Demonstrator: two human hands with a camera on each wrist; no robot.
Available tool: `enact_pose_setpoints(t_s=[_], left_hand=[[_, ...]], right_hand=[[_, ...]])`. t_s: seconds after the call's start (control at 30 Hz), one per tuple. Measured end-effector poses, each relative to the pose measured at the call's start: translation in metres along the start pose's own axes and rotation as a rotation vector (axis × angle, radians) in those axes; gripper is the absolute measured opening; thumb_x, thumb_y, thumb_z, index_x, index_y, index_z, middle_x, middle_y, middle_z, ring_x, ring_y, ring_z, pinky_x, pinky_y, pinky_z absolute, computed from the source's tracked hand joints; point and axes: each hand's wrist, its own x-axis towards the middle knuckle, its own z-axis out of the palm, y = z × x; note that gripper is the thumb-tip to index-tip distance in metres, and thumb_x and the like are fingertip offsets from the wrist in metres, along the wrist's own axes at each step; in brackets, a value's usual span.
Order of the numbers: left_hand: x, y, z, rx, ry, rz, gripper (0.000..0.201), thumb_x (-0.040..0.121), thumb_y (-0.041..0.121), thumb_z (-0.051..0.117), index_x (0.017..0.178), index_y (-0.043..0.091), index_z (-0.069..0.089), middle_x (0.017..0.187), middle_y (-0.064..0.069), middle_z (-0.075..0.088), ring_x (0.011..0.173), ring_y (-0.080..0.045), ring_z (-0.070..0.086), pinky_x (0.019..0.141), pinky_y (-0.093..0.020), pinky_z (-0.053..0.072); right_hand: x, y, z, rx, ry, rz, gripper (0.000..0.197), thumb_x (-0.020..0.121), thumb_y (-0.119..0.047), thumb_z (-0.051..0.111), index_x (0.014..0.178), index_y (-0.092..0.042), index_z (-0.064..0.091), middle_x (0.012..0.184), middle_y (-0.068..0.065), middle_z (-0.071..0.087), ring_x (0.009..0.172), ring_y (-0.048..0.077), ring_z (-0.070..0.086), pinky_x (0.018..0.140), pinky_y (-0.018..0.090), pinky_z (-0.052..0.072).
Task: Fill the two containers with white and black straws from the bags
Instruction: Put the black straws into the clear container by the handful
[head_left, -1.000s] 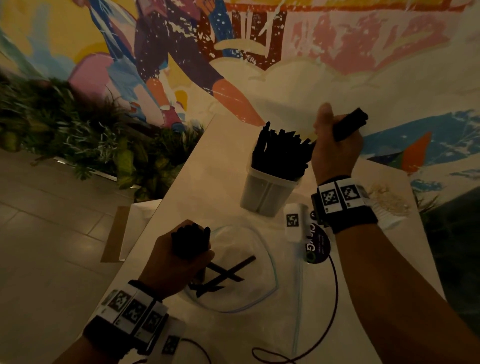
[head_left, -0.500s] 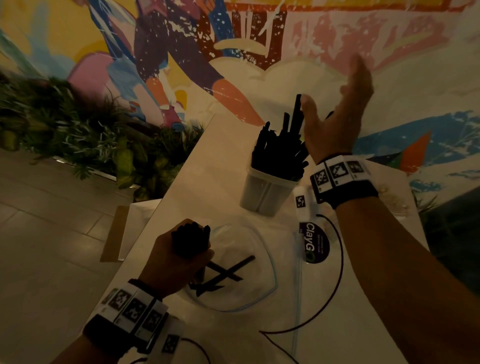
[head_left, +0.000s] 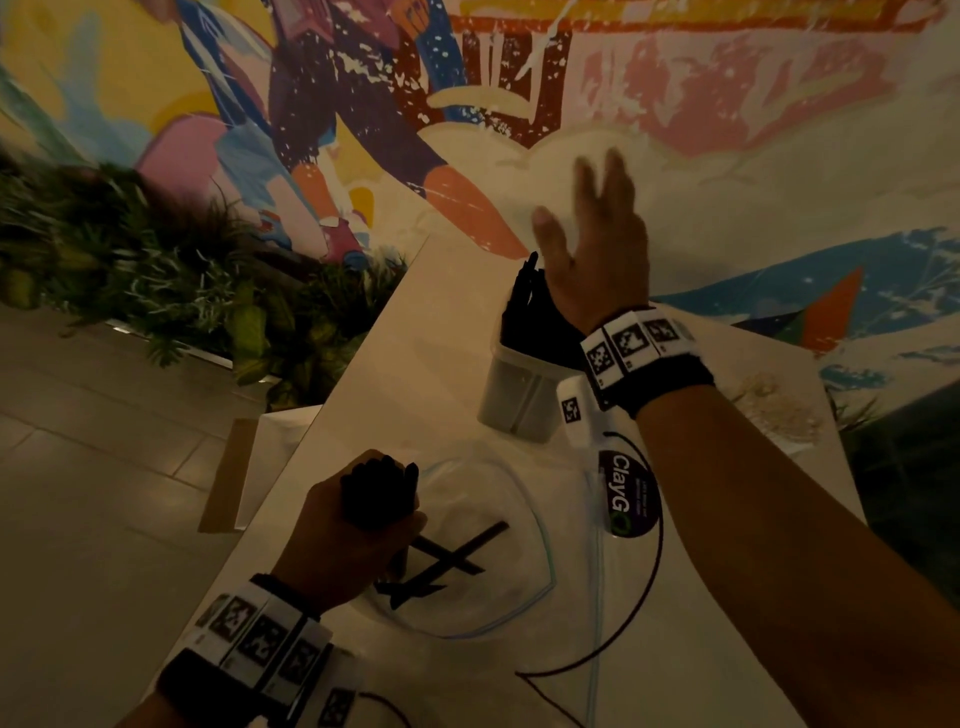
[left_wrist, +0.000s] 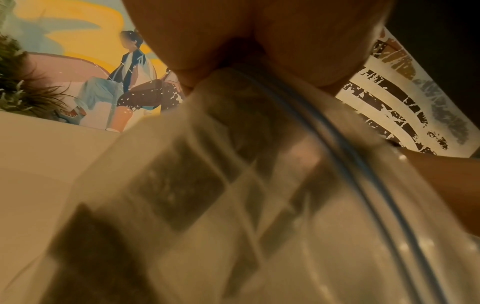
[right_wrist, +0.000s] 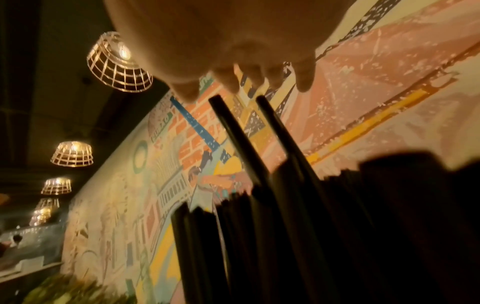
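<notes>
Since a second ago, the right hand (head_left: 592, 260) has let go of its black straws and now hangs flat, fingers spread and empty, above the container (head_left: 519, 395) at frame center, which is packed with black straws (head_left: 530, 322). At lower left, the left hand (head_left: 348, 540) grips a bundle of straws (head_left: 379, 493) over the clear bag (head_left: 498, 597) on the desk (head_left: 415, 332).

Black straws (head_left: 535, 322) fill a translucent white container (head_left: 514, 397); the clear bag (head_left: 519, 597) has blue edging; the tabletop (head_left: 415, 374) is cream.
</notes>
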Motion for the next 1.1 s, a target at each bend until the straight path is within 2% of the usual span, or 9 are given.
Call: enact_pose_setpoints(t_s=[0.1, 0.2, 0.47, 0.57, 0.67, 0.77, 0.9, 1.0, 1.1], left_hand=[[0.000, 0.000, -0.001, 0.026, 0.010, -0.002, 0.048, 0.053, 0.047, 0.063, 0.079, 0.007, 0.056, 0.077, -0.001, 0.060, 0.076, -0.016, 0.061, 0.073, -0.027, 0.052], [0.000, -0.002, 0.000, 0.047, 0.019, 0.015, 0.048, 0.054, 0.047, 0.062, 0.078, 0.005, 0.056, 0.075, -0.005, 0.059, 0.074, -0.017, 0.060, 0.073, -0.030, 0.051], [0.005, -0.002, 0.000, 0.037, 0.014, 0.020, 0.049, 0.053, 0.048, 0.063, 0.075, 0.005, 0.057, 0.073, 0.001, 0.057, 0.074, -0.014, 0.058, 0.067, -0.016, 0.047], [0.006, -0.001, 0.000, 0.014, 0.017, -0.005, 0.051, 0.050, 0.050, 0.063, 0.076, 0.007, 0.057, 0.072, 0.003, 0.057, 0.073, -0.011, 0.058, 0.067, -0.016, 0.047], [0.007, -0.003, 0.000, 0.010, 0.030, -0.034, 0.051, 0.049, 0.044, 0.070, 0.082, 0.006, 0.059, 0.076, 0.004, 0.059, 0.077, -0.015, 0.060, 0.074, -0.024, 0.048], [0.008, 0.000, 0.001, 0.047, 0.043, -0.053, 0.043, 0.056, 0.030, 0.075, 0.087, 0.003, 0.062, 0.079, 0.004, 0.060, 0.080, -0.015, 0.061, 0.073, -0.024, 0.047], [0.009, 0.006, 0.004, 0.081, 0.039, -0.019, 0.030, 0.065, 0.020, 0.084, 0.081, 0.012, 0.060, 0.076, 0.005, 0.060, 0.074, -0.005, 0.061, 0.069, -0.020, 0.049], [0.007, 0.010, 0.006, 0.004, 0.028, -0.062, 0.047, 0.052, 0.052, 0.080, 0.075, 0.020, 0.054, 0.072, 0.005, 0.060, 0.070, -0.003, 0.062, 0.061, -0.012, 0.050], [0.003, 0.011, 0.007, -0.018, 0.041, -0.102, 0.054, 0.046, 0.063, 0.064, 0.078, 0.020, 0.057, 0.075, 0.004, 0.062, 0.076, -0.009, 0.063, 0.073, -0.031, 0.054]], right_hand=[[-0.007, 0.008, 0.016, -0.177, -0.361, 0.033, 0.045, 0.101, -0.038, 0.025, 0.126, -0.009, 0.048, 0.140, 0.014, 0.041, 0.125, 0.033, 0.045, 0.107, 0.050, 0.028], [-0.011, 0.010, 0.018, -0.259, -0.446, 0.043, 0.040, 0.100, -0.034, 0.021, 0.114, -0.012, 0.051, 0.127, 0.009, 0.050, 0.110, 0.031, 0.053, 0.106, 0.053, 0.025], [-0.029, 0.007, 0.012, -0.324, -0.729, 0.212, 0.063, 0.094, -0.061, 0.010, 0.148, -0.029, 0.011, 0.158, -0.004, 0.007, 0.144, 0.035, 0.005, 0.109, 0.067, 0.001], [-0.039, -0.004, -0.009, -0.177, -0.354, 0.161, 0.067, 0.094, -0.062, 0.016, 0.147, -0.021, 0.024, 0.155, 0.006, 0.025, 0.142, 0.034, 0.018, 0.111, 0.063, 0.011], [-0.078, -0.033, -0.043, 0.306, 0.042, 0.114, 0.038, 0.092, -0.040, 0.053, 0.118, -0.014, 0.061, 0.114, 0.005, 0.066, 0.106, 0.014, 0.059, 0.094, 0.032, 0.046], [-0.141, -0.060, -0.058, 0.583, -0.374, 0.176, 0.012, 0.088, -0.020, 0.065, 0.097, -0.015, 0.070, 0.089, 0.000, 0.070, 0.080, 0.006, 0.061, 0.075, 0.015, 0.049], [-0.211, -0.066, -0.016, 0.331, -1.018, 0.110, 0.066, 0.081, -0.020, 0.067, 0.142, -0.022, 0.040, 0.141, 0.001, 0.048, 0.125, 0.019, 0.047, 0.106, 0.032, 0.039], [-0.237, -0.069, 0.013, 0.266, -0.979, 0.047, 0.077, 0.077, -0.028, 0.072, 0.144, -0.025, 0.032, 0.138, 0.002, 0.044, 0.124, 0.025, 0.041, 0.104, 0.032, 0.033], [-0.246, -0.075, 0.028, 0.234, -0.868, 0.010, 0.073, 0.073, -0.041, 0.074, 0.136, -0.021, 0.041, 0.127, 0.003, 0.050, 0.113, 0.026, 0.046, 0.101, 0.035, 0.032]])
